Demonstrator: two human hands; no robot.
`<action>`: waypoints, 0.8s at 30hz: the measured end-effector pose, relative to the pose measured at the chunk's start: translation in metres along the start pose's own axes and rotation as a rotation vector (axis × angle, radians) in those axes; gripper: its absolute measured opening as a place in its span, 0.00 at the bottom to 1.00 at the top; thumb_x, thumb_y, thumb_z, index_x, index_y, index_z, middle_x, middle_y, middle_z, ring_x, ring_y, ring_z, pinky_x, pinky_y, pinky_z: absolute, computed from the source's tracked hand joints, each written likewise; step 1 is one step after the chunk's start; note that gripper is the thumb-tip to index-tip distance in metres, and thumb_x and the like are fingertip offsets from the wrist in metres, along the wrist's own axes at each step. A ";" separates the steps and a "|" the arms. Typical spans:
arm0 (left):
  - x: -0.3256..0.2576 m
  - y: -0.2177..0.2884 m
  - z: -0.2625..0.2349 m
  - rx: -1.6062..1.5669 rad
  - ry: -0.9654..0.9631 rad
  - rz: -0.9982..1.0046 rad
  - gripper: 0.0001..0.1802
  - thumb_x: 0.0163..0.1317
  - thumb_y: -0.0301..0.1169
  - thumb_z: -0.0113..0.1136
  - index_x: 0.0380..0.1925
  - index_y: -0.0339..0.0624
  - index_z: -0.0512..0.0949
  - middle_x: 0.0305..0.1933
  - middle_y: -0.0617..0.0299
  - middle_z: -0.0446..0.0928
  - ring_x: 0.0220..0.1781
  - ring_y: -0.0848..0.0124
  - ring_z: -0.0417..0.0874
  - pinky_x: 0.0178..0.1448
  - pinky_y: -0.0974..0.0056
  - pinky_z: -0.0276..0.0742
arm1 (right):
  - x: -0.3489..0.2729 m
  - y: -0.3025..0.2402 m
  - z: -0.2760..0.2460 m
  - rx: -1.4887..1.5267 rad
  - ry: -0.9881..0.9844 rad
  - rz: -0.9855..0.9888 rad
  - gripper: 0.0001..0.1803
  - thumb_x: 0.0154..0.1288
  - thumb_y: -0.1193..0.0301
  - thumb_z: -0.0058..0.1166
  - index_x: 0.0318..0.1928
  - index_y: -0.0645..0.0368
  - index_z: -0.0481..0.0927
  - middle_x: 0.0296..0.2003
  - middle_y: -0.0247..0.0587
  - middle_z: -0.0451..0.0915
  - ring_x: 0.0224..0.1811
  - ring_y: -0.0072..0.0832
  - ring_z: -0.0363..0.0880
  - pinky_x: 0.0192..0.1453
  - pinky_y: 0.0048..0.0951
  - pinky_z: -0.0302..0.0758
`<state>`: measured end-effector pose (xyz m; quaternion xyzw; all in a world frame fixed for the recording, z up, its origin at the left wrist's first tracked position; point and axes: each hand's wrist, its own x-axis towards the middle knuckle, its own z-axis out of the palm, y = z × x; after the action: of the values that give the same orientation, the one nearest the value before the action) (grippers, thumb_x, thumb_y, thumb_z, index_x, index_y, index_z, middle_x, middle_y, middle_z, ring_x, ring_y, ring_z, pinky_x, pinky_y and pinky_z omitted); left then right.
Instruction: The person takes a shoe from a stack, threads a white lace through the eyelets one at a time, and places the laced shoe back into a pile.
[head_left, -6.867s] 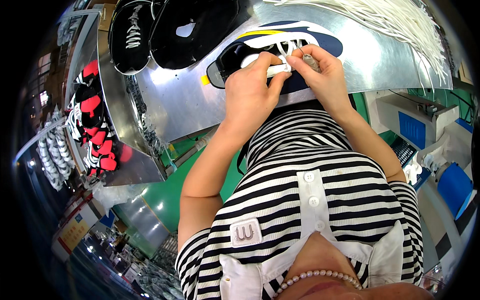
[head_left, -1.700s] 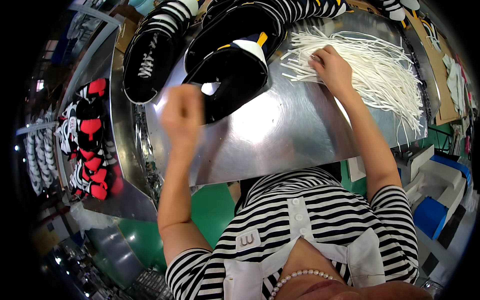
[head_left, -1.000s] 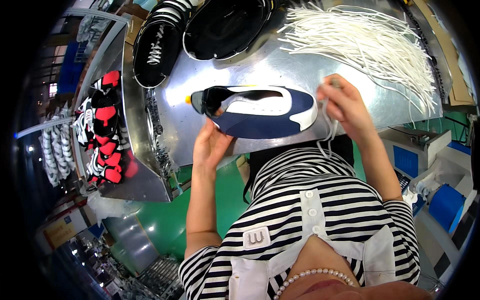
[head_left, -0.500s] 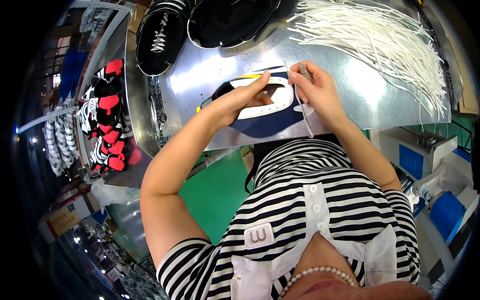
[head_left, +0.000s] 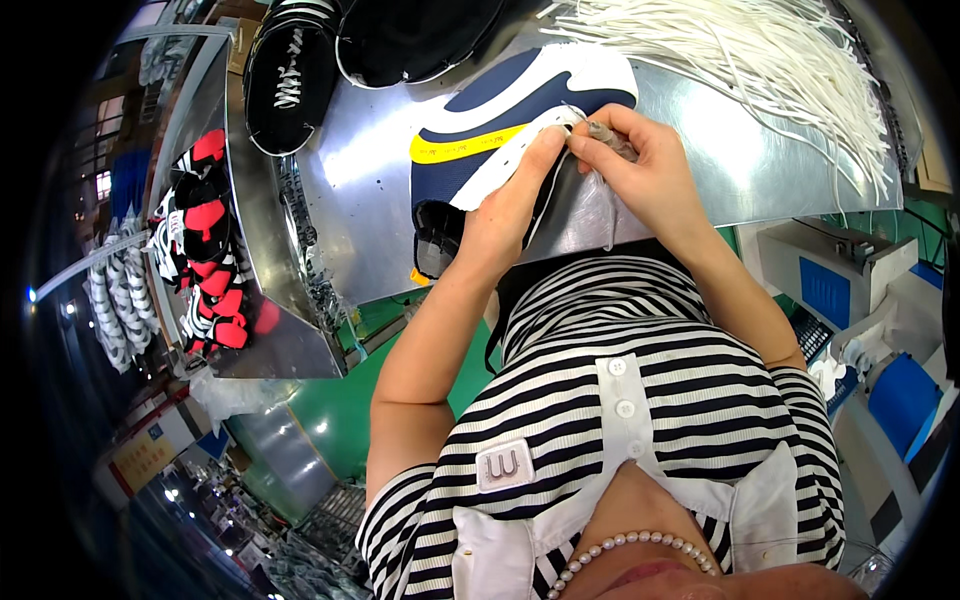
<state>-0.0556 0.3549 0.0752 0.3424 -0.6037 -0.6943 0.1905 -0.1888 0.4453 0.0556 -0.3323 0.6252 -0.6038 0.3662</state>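
Note:
A navy and white sports shoe (head_left: 500,120) with a yellow stripe lies on its side on the shiny metal worktable (head_left: 370,190), close to my chest. My left hand (head_left: 505,215) grips the shoe's white eyelet edge, thumb and fingers pressing it. My right hand (head_left: 640,165) pinches the tip of a white lace (head_left: 600,190) at the eyelets; the lace hangs down over the table's near edge. Both hands nearly touch at the shoe's opening.
A big pile of white laces (head_left: 760,60) covers the table's far right. Two black shoes (head_left: 290,70) lie at the far left. A lower metal tray (head_left: 250,330) at the left holds red and black shoe parts (head_left: 210,240). Blue and white equipment (head_left: 850,290) stands at the right.
My right hand left the lace pile with one lace. The navy shoe was pulled from the far side to the near edge, turned, and both hands closed on its eyelets.

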 end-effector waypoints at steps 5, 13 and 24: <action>0.003 -0.002 0.005 -0.066 0.120 0.146 0.11 0.66 0.28 0.63 0.44 0.34 0.82 0.42 0.63 0.83 0.41 0.76 0.82 0.46 0.72 0.76 | -0.006 -0.006 0.003 -0.042 0.001 -0.019 0.09 0.65 0.68 0.59 0.36 0.63 0.82 0.24 0.33 0.81 0.26 0.15 0.75 0.30 0.20 0.68; -0.004 -0.008 0.001 -0.072 0.121 0.111 0.11 0.68 0.30 0.57 0.45 0.33 0.81 0.42 0.60 0.83 0.42 0.73 0.81 0.50 0.67 0.76 | -0.010 -0.015 0.003 -0.086 -0.041 -0.052 0.13 0.68 0.69 0.58 0.45 0.63 0.71 0.29 0.42 0.83 0.31 0.25 0.82 0.36 0.24 0.75; -0.004 -0.013 -0.002 -0.030 0.126 0.163 0.08 0.67 0.28 0.61 0.42 0.34 0.83 0.40 0.63 0.83 0.40 0.77 0.82 0.45 0.72 0.77 | -0.014 -0.016 -0.015 -0.112 -0.144 -0.049 0.07 0.70 0.74 0.54 0.42 0.66 0.74 0.34 0.45 0.85 0.40 0.29 0.86 0.45 0.27 0.79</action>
<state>-0.0499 0.3588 0.0636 0.3323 -0.6060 -0.6625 0.2888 -0.1953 0.4643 0.0720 -0.4101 0.6218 -0.5511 0.3761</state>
